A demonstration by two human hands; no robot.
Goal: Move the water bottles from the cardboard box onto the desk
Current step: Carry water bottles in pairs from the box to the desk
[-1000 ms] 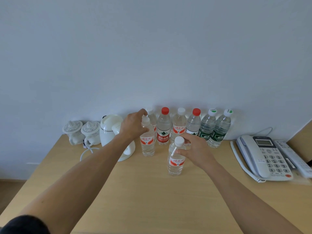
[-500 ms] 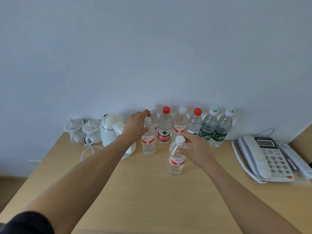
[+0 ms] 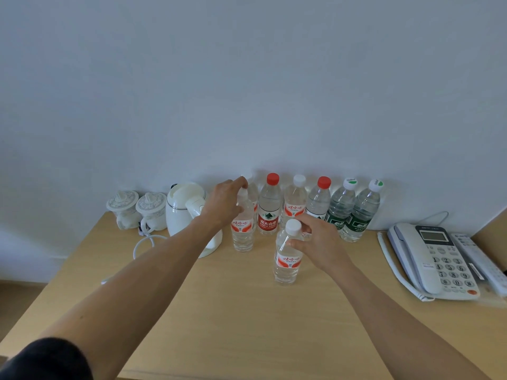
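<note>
Both hands are setting white-capped water bottles upright on the desk [image 3: 247, 325] — the left hand [image 3: 223, 204] pinching the far bottle [image 3: 242, 229], the right hand [image 3: 319, 242] gripping the near bottle [image 3: 286, 259]. Each should be released gently, well clear of the far row — a nudge could topple neighbours.

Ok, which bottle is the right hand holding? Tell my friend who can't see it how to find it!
Look at the wooden desk and the row of bottles along the wall. One bottle stands alone in front of that row, nearest the person. It has a white cap and a red and white label, and the right hand holds its neck.
</note>
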